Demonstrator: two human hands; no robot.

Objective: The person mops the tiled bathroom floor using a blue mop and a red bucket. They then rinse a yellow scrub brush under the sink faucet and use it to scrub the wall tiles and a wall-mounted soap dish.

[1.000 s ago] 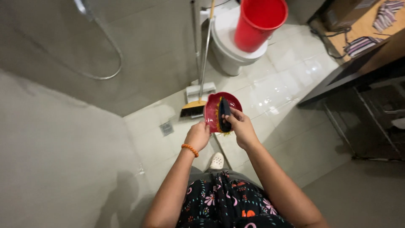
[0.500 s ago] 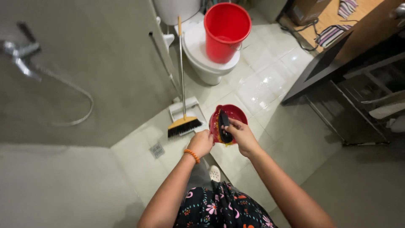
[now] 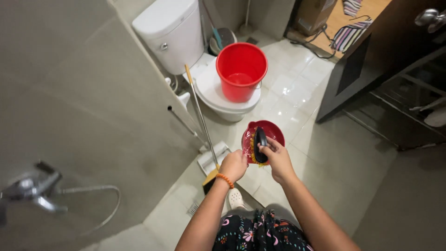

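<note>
Shower fitting [image 3: 35, 190]: chrome, on the grey wall far left of the toilet, hose looping below.
Toilet [image 3: 186, 42]: white, lid down, against the wall; landmark for all else.
Broom [image 3: 200, 121]: long pale handle leaning just left of the toilet bowl, yellow bristles on the floor by a white dustpan.
Red bucket [image 3: 241, 69]: standing on the closed toilet lid, some water inside.
Left hand [image 3: 233, 166]: in front of the toilet, below the bowl; fingers closed around the near rim of the red dipper, orange bead bracelet at the wrist.
Red dipper [image 3: 269, 132]: small plastic bowl, held in the air in front of the toilet, tilted with its mouth toward the camera; a clear wet film or wrap seems to lie inside, hard to tell.
Scrub brush [image 3: 260, 144]: black back, yellow bristles, pressed into the dipper's mouth.
Right hand [image 3: 278, 158]: just right of the left hand, fingers curled over the brush's lower end, pinching it against the dipper.
Handling, dipper: probably light, rigid thin plastic, likely slippery when wet; best gripped at the rim or handle.
Handling, brush: probably light, stiff back, springy bristles; best held across the smooth black back.
Doorway [image 3: 367, 60]: dark door right of the toilet, striped cloth on the floor beyond.
</note>
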